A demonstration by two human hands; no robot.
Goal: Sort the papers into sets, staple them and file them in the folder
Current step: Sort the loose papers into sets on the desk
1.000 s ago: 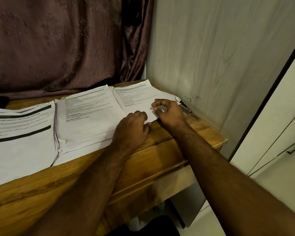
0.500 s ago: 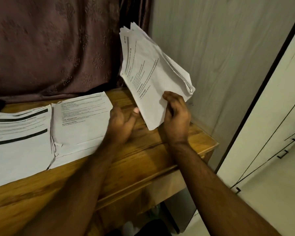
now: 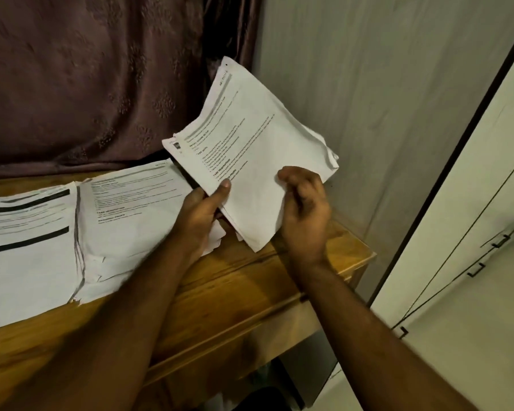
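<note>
Above the near right part of the brown wooden table (image 3: 250,292), the left hand (image 3: 196,215) and right hand (image 3: 304,215) both pinch a tilted sheaf of white printed papers (image 3: 250,143), lifted off the wood. Further left, two white paper stacks (image 3: 125,221) lie flat side by side. Behind hangs a dark maroon curtain (image 3: 101,69).

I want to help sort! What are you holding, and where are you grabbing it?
A stack of printed papers, lifted off the table. The left hand pinches its lower left edge; the right hand grips its bottom right.
</note>
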